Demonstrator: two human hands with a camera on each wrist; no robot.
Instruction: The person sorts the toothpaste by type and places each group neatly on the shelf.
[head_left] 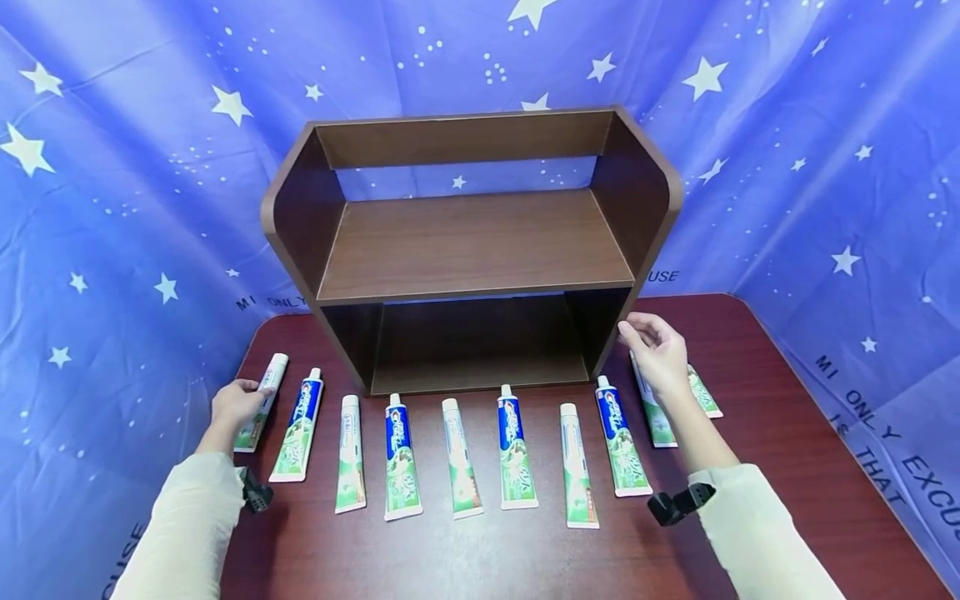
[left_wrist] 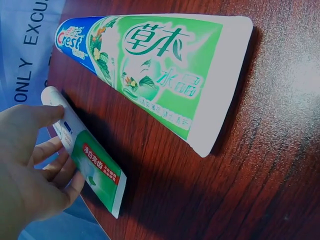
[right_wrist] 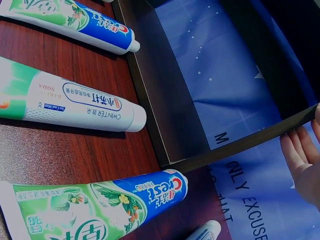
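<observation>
1. Your left hand (head_left: 236, 406) pinches a white-green tube (left_wrist: 87, 150), with the thumb on its upper face and the other fingers along the far side. The tube lies at the outer left end of the row; whether it is already lifted a little, the pictures do not tell.
2. Your right hand (head_left: 658, 354) has its fingers bent at the front edge of the shelf's right side panel (head_left: 622, 312), and they seem to touch it. If they really grip this edge, you cannot tell from these views.
3. Near your left hand, on its inner side, lies a blue-green Crest tube (head_left: 297, 427). Below your right hand lies another white tube (head_left: 656, 417), partly behind the forearm, and beyond the wrist one more green tube (head_left: 705, 393) shows.
4. Between your two hands, seven tubes lie on the worktop (head_left: 495, 567), Crest and white ones by turns, caps toward the shelf (head_left: 480, 242), which stands in front of you.
5. The step in hand, as it seems, is taking or straightening the left tube, while the right hand attends to the shelf.
6. Your next move probably calls for a firm but soft pinch on the left tube, clear of its Crest neighbour, and for releasing the panel before your right hand reaches down to the tube below it.
</observation>
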